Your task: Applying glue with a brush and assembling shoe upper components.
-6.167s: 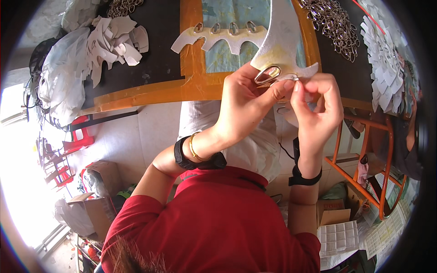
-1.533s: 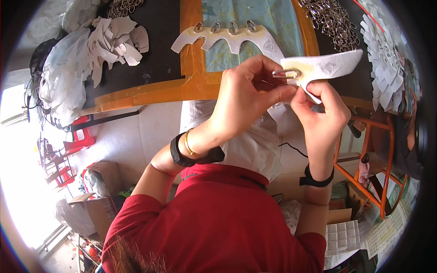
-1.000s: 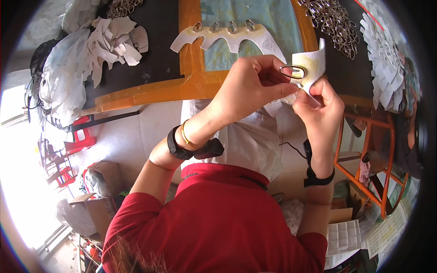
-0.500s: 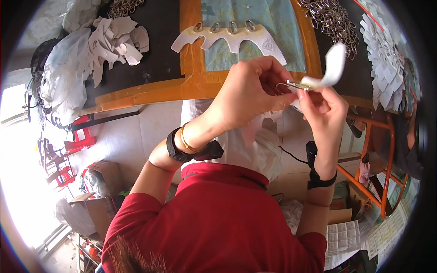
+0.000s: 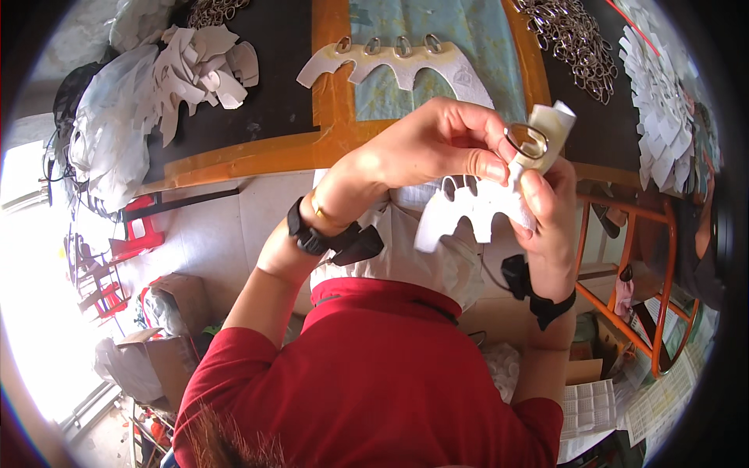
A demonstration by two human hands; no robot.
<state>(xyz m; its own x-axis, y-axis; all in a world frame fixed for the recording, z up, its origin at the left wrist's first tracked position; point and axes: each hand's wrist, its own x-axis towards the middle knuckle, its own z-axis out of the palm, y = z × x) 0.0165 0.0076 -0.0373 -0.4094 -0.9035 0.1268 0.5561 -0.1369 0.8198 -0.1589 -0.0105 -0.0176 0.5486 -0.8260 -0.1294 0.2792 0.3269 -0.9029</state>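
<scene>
White scalloped cutout [image 5: 476, 207] was held above lap, clear of surface [image 5: 257, 152]; left hand [image 5: 437, 144] pinched metal oval ring [image 5: 527, 140] on folded tab, right hand [image 5: 546, 207] gripped cutout. Loose pinch could drop ring; tab might unfold

Work table [image 5: 234, 160], orange-edged, with black panels at left and right and a pale blue-green panel [image 5: 437, 47] in the centre. On the centre panel: one white cut-out piece [image 5: 398, 69] with four metal rings along its top edge. On the left panel: a heap of white cut-outs [image 5: 199, 66]. On the right panel: a pile of metal rings [image 5: 573, 43]; beside it, a fanned stack of white cut-outs [image 5: 651, 101].
</scene>
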